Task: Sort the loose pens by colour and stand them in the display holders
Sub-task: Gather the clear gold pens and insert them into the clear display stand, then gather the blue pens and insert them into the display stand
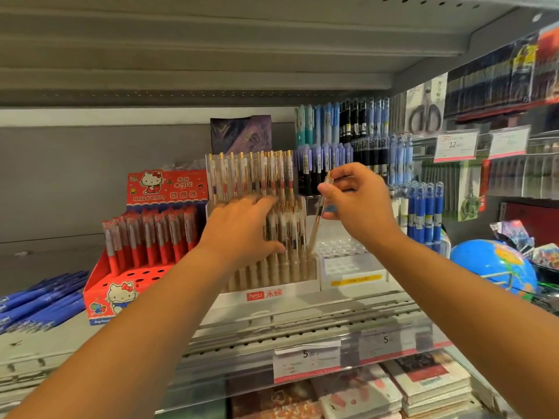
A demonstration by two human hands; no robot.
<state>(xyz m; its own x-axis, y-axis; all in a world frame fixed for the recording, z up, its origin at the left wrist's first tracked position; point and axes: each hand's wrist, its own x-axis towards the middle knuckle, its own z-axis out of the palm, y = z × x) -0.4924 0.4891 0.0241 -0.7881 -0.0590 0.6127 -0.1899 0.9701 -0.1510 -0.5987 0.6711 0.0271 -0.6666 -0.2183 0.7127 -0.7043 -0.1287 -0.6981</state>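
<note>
The left hand [242, 229] hides several beige pens [287, 228], and the price label [307, 362] print is blurred.

The left hand [242, 228] lies against the clear pens [284, 225] standing in the white display holder [272, 293], fingers and thumb extended to the right. The right hand [357, 204] pinches the top of a clear gold-clipped pen [317, 225]. This pen is tilted, with its lower end at the right end of the holder. A red display holder [121, 279] with red pens [151, 234] stands just left. Loose blue pens [42, 300] lie at the far left of the shelf [302, 322]. A globe [496, 267] sits at the right.
</note>
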